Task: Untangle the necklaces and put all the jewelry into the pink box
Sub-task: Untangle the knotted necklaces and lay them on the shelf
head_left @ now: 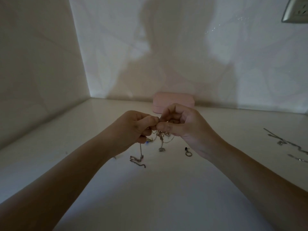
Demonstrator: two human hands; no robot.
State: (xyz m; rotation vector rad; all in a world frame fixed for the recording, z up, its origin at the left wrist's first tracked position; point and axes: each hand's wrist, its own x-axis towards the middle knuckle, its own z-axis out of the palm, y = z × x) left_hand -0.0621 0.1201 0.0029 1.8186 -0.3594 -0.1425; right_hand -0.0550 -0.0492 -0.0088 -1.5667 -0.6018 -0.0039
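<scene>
Left hand [138, 125] and right hand [180, 124] are raised over the table [150, 197], knuckles nearly touching. Both are curled, thumb and fingertips pinching the same knot at the top of the tangled necklaces [160, 135].

The thin chains hang in loops under the fingers. One strand drops at 6 o'clock from the left hand, and its chain tail [137, 160] lies piled on the table. A small pendant [161, 149] dangles at 6 o'clock under the knot.

Handling, as a judgement: very light, limp, slippery fine links that snag and kink easily. Pinch right at the knot and tease the loops apart, no hard pulls. Dim light makes single links hard to tell apart.

A ring-shaped piece with a dark bead [188, 152] lies at 5 o'clock of the right hand. Loose chains [283, 140] lie well apart at 3 o'clock.

The pink box [166, 99] sits at 12 o'clock behind the hands, against the wall, lid closed, nothing put in yet.
</scene>
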